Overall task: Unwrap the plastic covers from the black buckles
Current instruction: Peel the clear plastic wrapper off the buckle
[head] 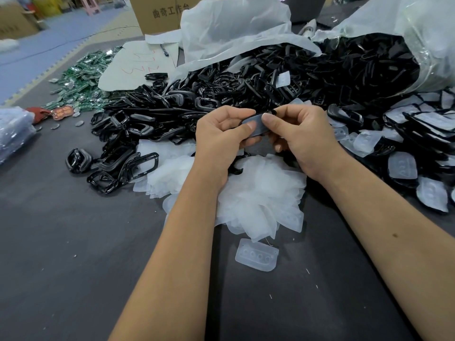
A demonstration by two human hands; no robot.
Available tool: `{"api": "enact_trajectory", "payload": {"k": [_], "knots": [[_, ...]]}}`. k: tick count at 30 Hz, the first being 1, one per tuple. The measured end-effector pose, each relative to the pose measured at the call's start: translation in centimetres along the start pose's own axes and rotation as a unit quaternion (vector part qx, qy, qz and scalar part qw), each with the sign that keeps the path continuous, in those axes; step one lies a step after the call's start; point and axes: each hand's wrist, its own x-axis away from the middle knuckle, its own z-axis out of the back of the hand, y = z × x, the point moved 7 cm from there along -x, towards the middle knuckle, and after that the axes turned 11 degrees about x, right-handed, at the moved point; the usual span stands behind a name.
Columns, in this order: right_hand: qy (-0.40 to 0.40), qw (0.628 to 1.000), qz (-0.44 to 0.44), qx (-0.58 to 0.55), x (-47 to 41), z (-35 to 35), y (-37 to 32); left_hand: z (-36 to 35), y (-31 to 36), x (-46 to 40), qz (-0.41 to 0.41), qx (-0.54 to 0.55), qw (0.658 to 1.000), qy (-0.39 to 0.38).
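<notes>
Dark grey felt covers the bench, and beyond its far edge stand cardboard boxes on a blue floor. Across the middle of the bench spreads a heap of bare black buckles, spilling from a torn white bag; toward the right edge lie wrapped buckles, and nearer the person a mound of discarded plastic covers, with one loose cover lying alone closer to the near edge. Green tags are scattered near the far left corner. Above the mound, both hands hold one covered buckle between them. Its long axis runs roughly left to right, tilted slightly, so each hand meets one end. The left hand pinches the near-left end, thumb on top and fingers curled beneath. The right hand closes thumb and forefinger on the upper right edge, seemingly on the cover's lip. Both hands are equally near; the peel probably depends on the right fingers drawing the film away rightward while the left hand steadies the buckle. How far the cover has parted I cannot tell.
</notes>
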Motion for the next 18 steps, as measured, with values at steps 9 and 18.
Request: {"api": "enact_trajectory", "payload": {"k": [9,18], "knots": [[0.091,0.990,0.067,0.084,0.9,0.8,-1.4,0.4,0.0,0.0,-0.008,-0.002,0.999,0.032],[0.167,0.954,0.122,0.215,1.5,0.7,-2.5,0.0,0.0,0.0,-0.028,-0.024,0.999,0.014]]}}
